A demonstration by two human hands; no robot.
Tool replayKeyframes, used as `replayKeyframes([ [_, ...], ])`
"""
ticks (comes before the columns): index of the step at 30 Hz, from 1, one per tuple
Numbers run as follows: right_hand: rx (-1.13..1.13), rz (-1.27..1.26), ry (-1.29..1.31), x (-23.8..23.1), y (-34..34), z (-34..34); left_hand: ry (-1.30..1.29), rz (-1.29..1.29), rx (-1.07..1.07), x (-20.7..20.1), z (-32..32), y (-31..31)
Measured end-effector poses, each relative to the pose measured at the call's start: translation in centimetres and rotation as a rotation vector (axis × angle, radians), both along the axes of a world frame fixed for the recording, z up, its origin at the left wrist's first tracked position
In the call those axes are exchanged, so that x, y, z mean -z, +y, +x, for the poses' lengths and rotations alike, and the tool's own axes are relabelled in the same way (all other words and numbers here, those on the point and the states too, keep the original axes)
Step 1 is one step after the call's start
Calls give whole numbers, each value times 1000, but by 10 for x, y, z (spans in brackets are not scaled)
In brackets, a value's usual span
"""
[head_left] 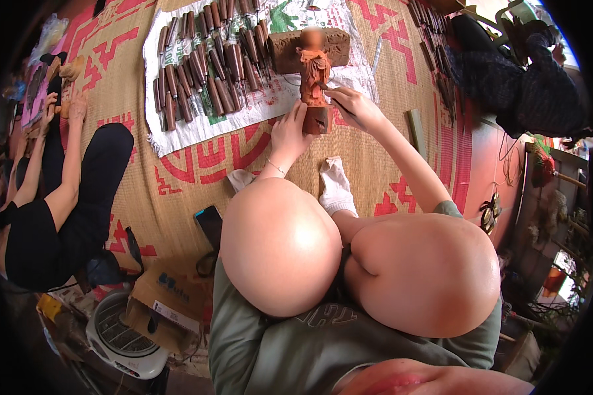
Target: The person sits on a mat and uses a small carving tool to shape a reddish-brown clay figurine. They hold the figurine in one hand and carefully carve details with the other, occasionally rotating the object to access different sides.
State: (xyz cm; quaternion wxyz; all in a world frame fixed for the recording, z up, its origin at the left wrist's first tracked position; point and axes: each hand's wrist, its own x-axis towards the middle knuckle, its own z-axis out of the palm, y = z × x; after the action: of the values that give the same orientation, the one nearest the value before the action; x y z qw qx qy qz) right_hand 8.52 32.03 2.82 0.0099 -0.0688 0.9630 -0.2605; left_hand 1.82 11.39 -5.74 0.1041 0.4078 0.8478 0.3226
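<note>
Carving the figure (314, 71) looks like the step in hand in the head view; the next cut would call for a steady base (317, 121) and a light touch. The figure is at the upper centre of the frame, overlapping the block (282, 54). At its lower left, the left hand (292, 131) has its fingers gripping the base. The right hand's (354, 107) fingers, close on its right side, seem pinched on a tool (327, 88), its tip unclear.
</note>
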Motion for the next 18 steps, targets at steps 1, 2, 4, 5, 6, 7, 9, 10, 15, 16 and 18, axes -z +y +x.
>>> replayKeyframes([
  [1,-9,13,25,0,-1,-1,3,9,-1,-1,-3,1],
  [2,-36,-23,56,1,-5,4,7,0,5,0,-2,0],
  [4,-18,-79,49,1,-10,11,19,-14,12,1,-1,0],
  [5,-11,-105,47,0,-10,11,11,-15,9,0,-1,1],
  [6,-9,-113,79,-1,-6,6,2,-16,5,-1,-2,2],
  [7,30,-99,69,-1,-5,1,-15,-26,4,-1,1,-1],
  [9,110,-71,48,-3,-5,-7,-6,20,-3,0,-1,0],
  [10,63,-13,86,-3,-7,-6,2,45,-5,0,-3,0],
  [15,-4,-58,30,0,-8,6,-5,0,-12,2,-1,0],
  [16,20,-53,65,2,-4,4,-18,-1,-10,1,2,0],
  [18,72,-121,111,6,2,-5,-29,-10,-8,0,-1,3],
])
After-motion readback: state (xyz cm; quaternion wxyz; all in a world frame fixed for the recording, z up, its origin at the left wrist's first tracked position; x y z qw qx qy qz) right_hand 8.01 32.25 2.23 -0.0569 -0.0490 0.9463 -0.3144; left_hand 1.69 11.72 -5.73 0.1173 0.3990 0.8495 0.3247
